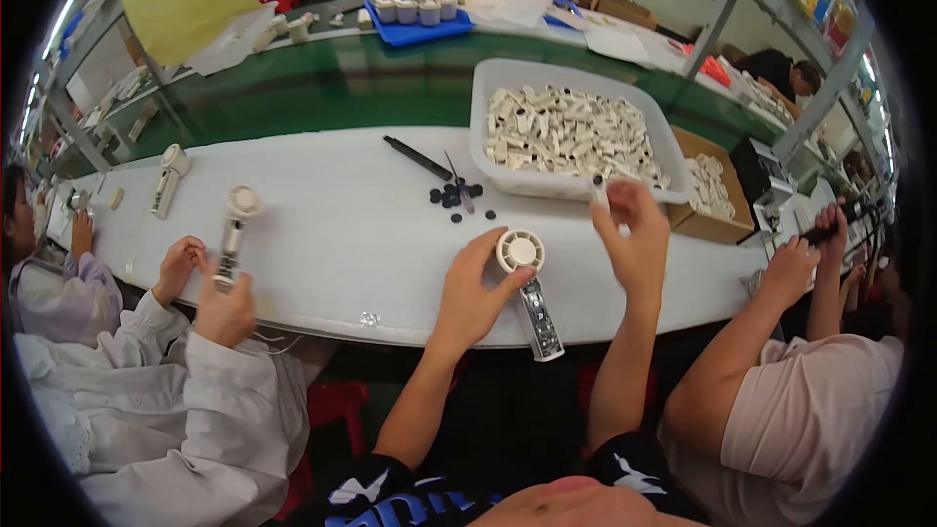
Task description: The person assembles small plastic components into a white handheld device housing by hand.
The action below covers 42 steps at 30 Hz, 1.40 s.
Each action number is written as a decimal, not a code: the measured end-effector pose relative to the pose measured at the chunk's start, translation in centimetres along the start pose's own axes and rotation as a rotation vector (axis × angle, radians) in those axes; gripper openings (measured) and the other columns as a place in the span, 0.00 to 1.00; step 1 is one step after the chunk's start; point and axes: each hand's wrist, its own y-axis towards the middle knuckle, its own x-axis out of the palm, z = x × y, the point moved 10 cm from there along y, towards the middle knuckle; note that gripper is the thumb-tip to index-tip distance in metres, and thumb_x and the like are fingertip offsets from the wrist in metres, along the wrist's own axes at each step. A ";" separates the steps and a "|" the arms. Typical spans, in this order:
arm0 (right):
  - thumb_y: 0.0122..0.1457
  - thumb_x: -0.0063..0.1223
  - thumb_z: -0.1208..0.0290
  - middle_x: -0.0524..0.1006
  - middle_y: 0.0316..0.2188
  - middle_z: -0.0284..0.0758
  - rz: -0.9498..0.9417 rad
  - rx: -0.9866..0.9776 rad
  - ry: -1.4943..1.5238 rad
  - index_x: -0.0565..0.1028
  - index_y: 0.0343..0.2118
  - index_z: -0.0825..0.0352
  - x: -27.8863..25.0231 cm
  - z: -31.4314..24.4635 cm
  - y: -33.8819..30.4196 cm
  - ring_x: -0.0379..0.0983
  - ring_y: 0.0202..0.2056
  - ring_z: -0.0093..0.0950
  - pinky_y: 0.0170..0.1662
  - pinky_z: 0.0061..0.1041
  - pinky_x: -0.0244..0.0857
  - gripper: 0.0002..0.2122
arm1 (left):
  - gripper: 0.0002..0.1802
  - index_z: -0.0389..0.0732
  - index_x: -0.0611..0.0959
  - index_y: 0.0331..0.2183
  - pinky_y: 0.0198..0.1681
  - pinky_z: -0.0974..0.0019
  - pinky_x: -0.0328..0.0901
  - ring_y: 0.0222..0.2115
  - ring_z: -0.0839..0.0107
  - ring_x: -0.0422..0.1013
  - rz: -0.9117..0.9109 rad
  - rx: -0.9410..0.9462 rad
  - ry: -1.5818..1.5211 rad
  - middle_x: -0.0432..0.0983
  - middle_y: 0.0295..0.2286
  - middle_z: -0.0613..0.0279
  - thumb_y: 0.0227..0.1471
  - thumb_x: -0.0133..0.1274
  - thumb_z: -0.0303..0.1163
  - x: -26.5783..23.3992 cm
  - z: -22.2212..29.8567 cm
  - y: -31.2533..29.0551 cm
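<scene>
Your left hand [476, 288] grasps a white handheld fan [541, 317] by its neck, the round head up and the handle, its inner parts exposed, slanting over the near edge of the white table [332, 224]. Your right hand [639, 234] pinches a small white piece [599, 193] at the near side of a plastic tub [556, 182] heaped with white parts [566, 127]. Small black caps [450, 197] lie beyond the fan. At your left, a co-worker holds another fan [234, 229].
</scene>
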 end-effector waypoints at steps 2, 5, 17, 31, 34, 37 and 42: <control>0.50 0.63 0.75 0.79 0.33 0.36 0.024 0.010 -0.170 0.79 0.39 0.69 -1.0 1.4 -4.9 0.73 0.29 0.22 0.35 0.20 0.66 0.12 | 0.28 0.32 0.75 0.52 0.54 0.63 0.62 0.48 0.61 0.71 -0.011 -0.002 0.013 0.75 0.46 0.50 0.53 0.61 0.37 0.2 0.1 0.2; 0.50 0.63 0.76 0.78 0.32 0.37 0.036 -0.025 -0.387 0.81 0.38 0.70 -2.0 2.7 -7.7 0.72 0.29 0.23 0.33 0.20 0.65 0.11 | 0.27 0.34 0.76 0.51 0.53 0.59 0.63 0.47 0.54 0.71 -0.007 0.021 0.044 0.75 0.46 0.49 0.55 0.58 0.39 0.5 0.7 0.4; 0.46 0.67 0.80 0.71 0.23 0.32 -0.154 0.114 -0.165 0.81 0.35 0.73 2.4 -2.3 -11.3 0.66 0.21 0.16 0.24 0.16 0.59 0.11 | 0.21 0.33 0.76 0.52 0.54 0.64 0.62 0.48 0.63 0.71 -0.020 0.005 -0.007 0.76 0.46 0.51 0.58 0.53 0.32 0.3 0.3 0.1; 0.49 0.66 0.82 0.74 0.25 0.32 -0.166 0.270 -0.196 0.80 0.33 0.76 3.3 -1.7 -9.9 0.69 0.22 0.14 0.24 0.14 0.61 0.09 | 0.25 0.36 0.77 0.52 0.51 0.59 0.64 0.46 0.53 0.69 0.017 0.052 -0.022 0.74 0.46 0.47 0.55 0.57 0.39 0.3 0.0 0.3; 0.50 0.66 0.80 0.75 0.25 0.35 -0.076 0.317 -0.039 0.80 0.33 0.75 2.4 -0.6 -10.9 0.70 0.19 0.19 0.22 0.18 0.61 0.08 | 0.25 0.35 0.77 0.52 0.51 0.61 0.64 0.46 0.56 0.70 0.018 0.041 -0.022 0.75 0.46 0.48 0.56 0.57 0.38 0.2 0.3 0.2; 0.51 0.66 0.79 0.76 0.25 0.36 -0.033 0.301 0.002 0.80 0.34 0.75 1.6 0.1 -11.7 0.70 0.18 0.22 0.22 0.21 0.62 0.08 | 0.24 0.34 0.77 0.52 0.52 0.64 0.64 0.46 0.61 0.72 0.011 0.032 0.011 0.75 0.46 0.49 0.56 0.57 0.36 0.3 0.5 0.3; 0.53 0.65 0.79 0.76 0.27 0.34 -0.012 0.101 -0.219 0.80 0.35 0.75 1.7 -2.1 -12.5 0.70 0.22 0.19 0.24 0.18 0.62 0.08 | 0.24 0.33 0.77 0.52 0.50 0.64 0.65 0.45 0.60 0.72 0.003 0.020 -0.015 0.75 0.45 0.49 0.56 0.57 0.36 0.2 0.5 0.4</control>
